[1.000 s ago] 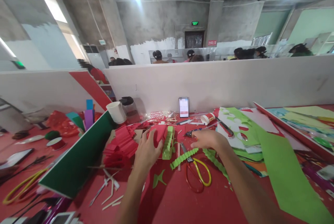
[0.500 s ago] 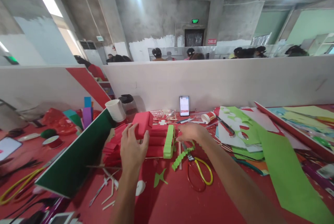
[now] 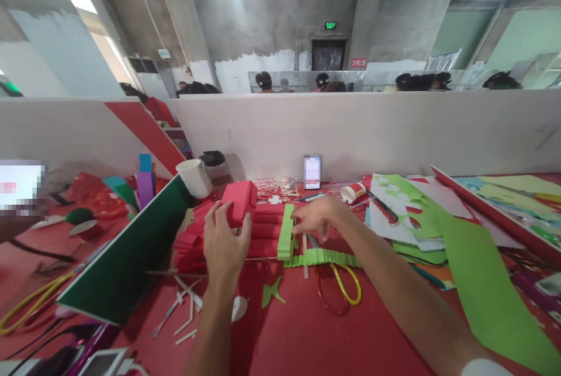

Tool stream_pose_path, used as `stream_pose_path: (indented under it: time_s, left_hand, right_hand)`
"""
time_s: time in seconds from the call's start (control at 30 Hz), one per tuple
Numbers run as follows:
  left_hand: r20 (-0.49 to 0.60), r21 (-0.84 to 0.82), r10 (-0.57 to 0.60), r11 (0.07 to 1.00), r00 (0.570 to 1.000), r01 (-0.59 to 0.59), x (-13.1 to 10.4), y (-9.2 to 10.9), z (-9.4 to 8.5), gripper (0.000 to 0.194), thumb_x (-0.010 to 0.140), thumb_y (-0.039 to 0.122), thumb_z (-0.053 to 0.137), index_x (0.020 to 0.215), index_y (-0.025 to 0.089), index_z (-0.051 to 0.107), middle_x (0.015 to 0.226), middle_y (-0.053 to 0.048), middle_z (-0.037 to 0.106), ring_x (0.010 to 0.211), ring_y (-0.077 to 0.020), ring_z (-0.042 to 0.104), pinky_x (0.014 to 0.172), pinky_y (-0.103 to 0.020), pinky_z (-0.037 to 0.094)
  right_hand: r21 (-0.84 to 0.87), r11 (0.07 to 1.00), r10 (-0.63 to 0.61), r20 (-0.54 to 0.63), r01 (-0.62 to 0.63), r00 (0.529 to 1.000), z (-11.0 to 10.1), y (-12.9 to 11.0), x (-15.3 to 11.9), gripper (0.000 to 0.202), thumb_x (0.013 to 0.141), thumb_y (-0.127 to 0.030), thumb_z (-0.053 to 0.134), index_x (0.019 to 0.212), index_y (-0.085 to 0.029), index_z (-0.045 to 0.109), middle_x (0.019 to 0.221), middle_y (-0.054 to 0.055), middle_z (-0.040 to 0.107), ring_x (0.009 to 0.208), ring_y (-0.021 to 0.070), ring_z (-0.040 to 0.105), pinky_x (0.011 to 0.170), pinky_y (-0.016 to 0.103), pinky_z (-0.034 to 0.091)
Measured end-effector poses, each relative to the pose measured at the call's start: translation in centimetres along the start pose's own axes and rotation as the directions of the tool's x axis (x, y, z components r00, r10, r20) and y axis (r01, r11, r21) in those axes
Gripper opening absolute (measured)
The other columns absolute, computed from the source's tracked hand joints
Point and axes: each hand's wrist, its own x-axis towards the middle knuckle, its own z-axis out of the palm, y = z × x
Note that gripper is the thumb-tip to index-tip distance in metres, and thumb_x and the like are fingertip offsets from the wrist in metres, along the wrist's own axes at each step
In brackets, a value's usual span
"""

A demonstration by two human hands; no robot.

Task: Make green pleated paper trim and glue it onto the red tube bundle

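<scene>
My left hand [image 3: 225, 241] has its fingers around the near side of a red box [image 3: 239, 203], which rests on a bundle of red paper rolls [image 3: 266, 233]. A light green pleated strip [image 3: 286, 233] lies across the right end of the rolls. At that strip's right edge my right hand [image 3: 313, 216] is closed, thumb and index finger together; what they pinch is too small to make out. Below my right hand a wavy green strip [image 3: 326, 257] stretches over the scissors [image 3: 346, 285].
A green board [image 3: 127, 253] leans at the left, near a white cup [image 3: 194, 179]. A phone [image 3: 312, 172] stands against the partition [image 3: 372, 130]. Green sheets [image 3: 477, 271] and a black-and-red knife [image 3: 383, 207] lie right. Wooden sticks and a green scrap [image 3: 272, 293] lie in front.
My right hand has moved slightly left, to the edge of the pleated strip. The wavy green strip now lies longer, reaching to the right. My left hand stays at the red box.
</scene>
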Motion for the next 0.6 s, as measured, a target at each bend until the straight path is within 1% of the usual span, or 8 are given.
stream_pose_path:
  time_s: [0.07,0.17,0.23,0.3,0.4,0.47,0.53,0.6]
  left_hand:
    - [-0.005,-0.003,-0.005,1.0,1.0,0.005,0.0,0.1,0.0,0.042,0.083,0.039,0.057,0.12,0.02,0.05,0.133,-0.013,0.047,0.125,-0.0312,0.045,0.103,-0.046,0.04]
    - [0.001,0.005,-0.012,1.0,1.0,0.012,-0.1,0.3,0.0,0.041,0.084,0.038,0.057,0.12,0.02,0.05,0.134,-0.013,0.047,0.125,-0.0306,0.046,0.103,-0.045,0.041]
    - [0.005,0.01,-0.011,1.0,1.0,0.011,-0.2,0.5,0.1,0.041,0.084,0.038,0.056,0.121,0.02,0.05,0.134,-0.013,0.047,0.125,-0.0305,0.046,0.102,-0.045,0.041]
    - [0.013,0.017,-0.011,1.0,1.0,0.011,-0.3,0.6,0.2,0.041,0.084,0.038,0.056,0.121,0.02,0.05,0.135,-0.013,0.047,0.125,-0.031,0.046,0.102,-0.046,0.042]
    - [0.019,0.019,-0.003,1.0,1.0,0.003,-0.3,0.6,0.3,0.041,0.084,0.038,0.056,0.121,0.02,0.05,0.134,-0.014,0.047,0.125,-0.0314,0.046,0.101,-0.047,0.042]
    - [0.016,0.01,0.006,1.0,1.0,-0.006,-0.3,0.4,0.4,0.041,0.085,0.037,0.055,0.121,0.019,0.05,0.133,-0.014,0.048,0.125,-0.031,0.046,0.102,-0.046,0.042]
    - [0.011,0.0,0.008,1.0,1.0,-0.008,-0.3,0.3,0.4,0.041,0.085,0.037,0.055,0.121,0.019,0.05,0.132,-0.014,0.048,0.125,-0.0309,0.046,0.102,-0.046,0.041]
    - [0.01,-0.004,0.01,1.0,1.0,-0.01,-0.3,0.2,0.4,0.041,0.085,0.037,0.055,0.121,0.019,0.05,0.132,-0.014,0.048,0.125,-0.0308,0.046,0.102,-0.046,0.041]
  right_hand:
    - [-0.118,0.993,-0.007,-0.154,-0.011,0.988,0.1,0.2,-0.8,0.059,0.081,-0.047,0.06,0.136,-0.028,0.047,0.12,0.014,0.065,0.067,0.0274,0.072,0.063,0.04,0.054]
    - [-0.236,0.972,-0.078,-0.323,-0.001,0.943,-0.3,0.4,-0.8,0.054,0.083,-0.041,0.059,0.132,-0.021,0.051,0.118,0.018,0.065,0.092,0.0372,0.068,0.073,0.045,0.052]
    - [-0.245,0.969,-0.135,-0.368,0.045,0.92,-0.7,0.4,0.1,0.059,0.084,-0.042,0.058,0.138,-0.021,0.045,0.127,0.018,0.06,0.109,0.0382,0.06,0.082,0.045,0.049]
    - [-0.25,0.962,-0.204,-0.392,0.11,0.897,-1.1,0.2,1.6,0.066,0.083,-0.046,0.058,0.142,-0.024,0.038,0.135,0.015,0.054,0.118,0.0349,0.055,0.088,0.041,0.047]
    - [-0.231,0.958,-0.256,-0.411,0.171,0.875,-1.4,-0.5,4.2,0.065,0.082,-0.046,0.06,0.139,-0.023,0.042,0.138,0.013,0.052,0.122,0.0325,0.053,0.09,0.037,0.047]
    - [-0.208,0.958,-0.267,-0.409,0.195,0.873,-1.5,-0.9,5.6,0.062,0.078,-0.046,0.065,0.134,-0.023,0.049,0.134,0.013,0.056,0.115,0.0325,0.058,0.085,0.036,0.05]
    - [-0.17,0.96,-0.273,-0.383,0.223,0.882,-1.6,-1.2,6.3,0.06,0.075,-0.047,0.068,0.129,-0.024,0.053,0.121,0.011,0.066,0.094,0.0291,0.069,0.075,0.034,0.053]
    - [-0.124,0.959,-0.282,-0.359,0.254,0.89,-1.8,-1.4,6.4,0.06,0.077,-0.047,0.067,0.13,-0.025,0.051,0.103,0.008,0.072,0.07,0.0236,0.071,0.064,0.031,0.054]
